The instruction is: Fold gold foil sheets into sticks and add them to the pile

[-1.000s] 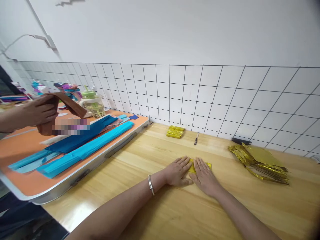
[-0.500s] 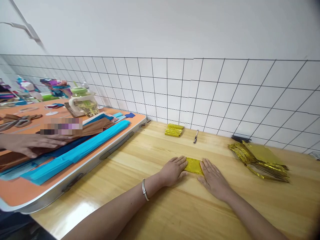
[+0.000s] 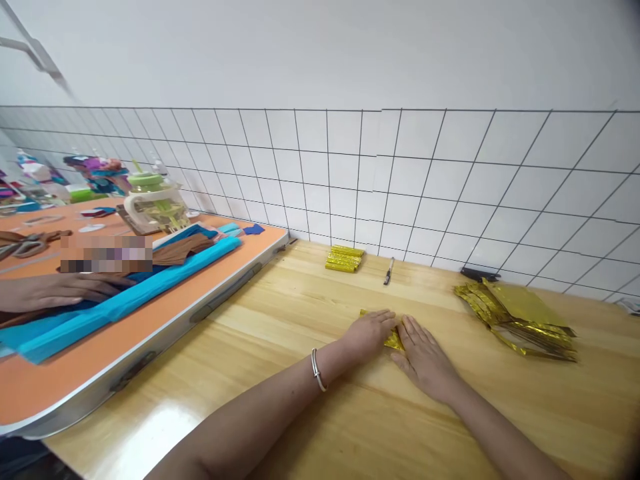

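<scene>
A shiny gold foil sheet [image 3: 394, 341] lies flat on the wooden table, mostly hidden beneath my hands. My left hand [image 3: 371, 331] rests across its middle, palm down with fingers stretched out towards the right hand. My right hand [image 3: 424, 353] lies flat on the sheet's right end, fingers extended. The fingertips of both hands are close together. A small corner of foil shows past the left hand's far side. Around the left wrist is a silver bangle [image 3: 318, 371].
Folded gold strips [image 3: 345, 259] and a utility knife [image 3: 389, 271] lie near the gridded wall. A loose stack of gold foil [image 3: 530, 317] sits to the right. On the orange table [image 3: 185, 313] at left, another person's hand [image 3: 65, 291] rests on coloured paper, near scissors [image 3: 33, 245] and a jug [image 3: 155, 203].
My left hand has slid rightward from the foil's left end across its middle, covering most of it. My right hand has stayed at the right end. The view has shifted slightly.
</scene>
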{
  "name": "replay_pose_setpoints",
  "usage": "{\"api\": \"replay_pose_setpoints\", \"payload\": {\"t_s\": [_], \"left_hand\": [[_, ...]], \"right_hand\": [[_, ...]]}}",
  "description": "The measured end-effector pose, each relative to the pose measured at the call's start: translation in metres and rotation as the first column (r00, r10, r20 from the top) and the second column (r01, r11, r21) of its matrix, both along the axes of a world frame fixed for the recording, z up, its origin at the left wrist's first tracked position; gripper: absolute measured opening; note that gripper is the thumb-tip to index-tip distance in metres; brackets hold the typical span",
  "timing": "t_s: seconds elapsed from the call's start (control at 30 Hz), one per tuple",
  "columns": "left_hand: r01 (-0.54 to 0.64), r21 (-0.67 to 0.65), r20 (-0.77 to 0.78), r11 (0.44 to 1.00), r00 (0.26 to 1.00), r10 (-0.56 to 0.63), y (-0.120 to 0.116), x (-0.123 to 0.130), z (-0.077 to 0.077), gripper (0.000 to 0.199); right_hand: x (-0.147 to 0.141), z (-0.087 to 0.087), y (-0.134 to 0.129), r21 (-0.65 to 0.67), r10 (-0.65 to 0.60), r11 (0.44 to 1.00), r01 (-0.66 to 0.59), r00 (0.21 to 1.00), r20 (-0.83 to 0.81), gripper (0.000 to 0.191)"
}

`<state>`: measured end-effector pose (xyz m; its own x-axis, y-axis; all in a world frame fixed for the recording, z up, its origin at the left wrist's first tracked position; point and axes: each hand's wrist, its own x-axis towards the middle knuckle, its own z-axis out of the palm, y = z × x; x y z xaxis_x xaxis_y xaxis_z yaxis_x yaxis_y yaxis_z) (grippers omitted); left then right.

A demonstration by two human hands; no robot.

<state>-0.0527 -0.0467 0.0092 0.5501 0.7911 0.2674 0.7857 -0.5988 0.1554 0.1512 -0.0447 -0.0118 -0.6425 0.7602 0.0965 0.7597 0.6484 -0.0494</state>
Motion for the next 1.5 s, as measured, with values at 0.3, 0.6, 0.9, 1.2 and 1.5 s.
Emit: {"api": "replay_pose_setpoints", "payload": {"t_s": [0.3,0.6,0.9,1.2,1.5], "left_hand": [[-0.043,-0.004,-0.092,0.999,0.995,0.042,-0.011,-0.006,-0.012,0.048],[-0.11,0.033,-0.111,0.993,0.987,0.113,-0.015,-0.005,-0.014,0.048],[-0.12,0.034,-0.104,0.992,0.987,0.122,-0.013,-0.004,-0.017,0.049],[-0.113,0.029,-0.071,0.993,0.991,0.115,-0.012,-0.005,-0.019,0.05],[-0.104,-0.007,-0.116,0.995,0.988,0.102,-0.009,-0.008,-0.019,0.055]], "right_hand": [[0.0,0.0,0.0,-0.019,-0.001,1.0,0.0,1.0,-0.015,0.072],[0.004,-0.005,-0.004,0.01,-0.052,0.999,0.052,0.998,-0.027,0.074],[0.086,0.023,0.026,-0.072,-0.252,0.967,0.243,0.954,-0.162,0.071],[-0.003,0.042,0.008,-0.085,-0.117,0.992,0.094,0.938,-0.327,0.061],[-0.041,0.011,-0.013,-0.1,0.0,0.995,-0.008,0.997,-0.083,0.073]]}}
